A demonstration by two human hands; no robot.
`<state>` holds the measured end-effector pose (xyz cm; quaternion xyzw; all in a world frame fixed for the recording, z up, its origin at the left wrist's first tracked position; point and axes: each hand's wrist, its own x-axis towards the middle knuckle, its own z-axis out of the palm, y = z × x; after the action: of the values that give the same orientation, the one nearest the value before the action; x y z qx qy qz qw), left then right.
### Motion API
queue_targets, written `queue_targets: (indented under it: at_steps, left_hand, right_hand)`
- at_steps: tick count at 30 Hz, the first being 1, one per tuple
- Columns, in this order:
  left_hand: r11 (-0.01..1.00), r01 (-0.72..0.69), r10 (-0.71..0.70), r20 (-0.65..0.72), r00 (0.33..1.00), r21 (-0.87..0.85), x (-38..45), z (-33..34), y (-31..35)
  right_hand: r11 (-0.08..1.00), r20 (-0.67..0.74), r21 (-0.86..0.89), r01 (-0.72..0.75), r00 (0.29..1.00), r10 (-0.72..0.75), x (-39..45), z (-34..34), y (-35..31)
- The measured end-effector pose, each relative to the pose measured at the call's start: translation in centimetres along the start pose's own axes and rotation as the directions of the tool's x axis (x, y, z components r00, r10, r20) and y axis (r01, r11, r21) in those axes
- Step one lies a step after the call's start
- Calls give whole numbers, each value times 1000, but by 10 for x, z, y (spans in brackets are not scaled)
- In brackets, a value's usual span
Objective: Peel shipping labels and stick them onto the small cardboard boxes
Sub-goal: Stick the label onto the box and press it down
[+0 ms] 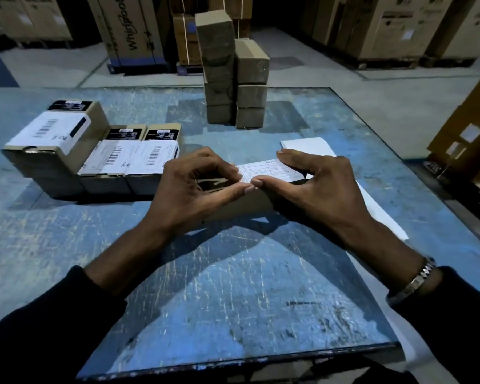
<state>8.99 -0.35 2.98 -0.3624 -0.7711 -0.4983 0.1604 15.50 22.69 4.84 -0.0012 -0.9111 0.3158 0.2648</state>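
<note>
Small cardboard box sits on blue table, right of labelled boxes. Left hand and right hand, fingers extended, press shipping label onto its top. Risk: uneven thumb pressure wrinkles or skews label.

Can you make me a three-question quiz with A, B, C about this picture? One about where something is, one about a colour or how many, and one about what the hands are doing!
1. Where are the boxes that already have labels?
A. left side of table
B. on the floor
C. on the person's lap

2. What colour is the table?
A. red
B. blue
C. green

3. What are the hands doing?
A. waving
B. pressing a label onto a box
C. resting apart

Answers:
1 A: labelled boxes sit left.
2 B: table is scratched blue.
3 B: left hand and right hand press the label on the box.
</note>
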Motion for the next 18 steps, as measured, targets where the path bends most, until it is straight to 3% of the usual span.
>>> queue_targets:
  at_steps: [7,13,15,18]
  left_hand:
    - [999,-28,28,6,1000,18,0,0,1]
    - [999,-34,34,14,999,-15,-1,-1,-1]
    - [999,-35,35,13,999,-16,0,-1,-1]
    - [999,-31,31,15,999,-11,0,-3,-2]
  right_hand:
    - [995,212,37,87,973,-93,17,-12,15]
    - [994,475,106,-27,879,-27,38,-38,23]
    - [994,460,91,-62,888,13,44,-37,21]
    - [997,311,81,-9,950,-17,43,-25,24]
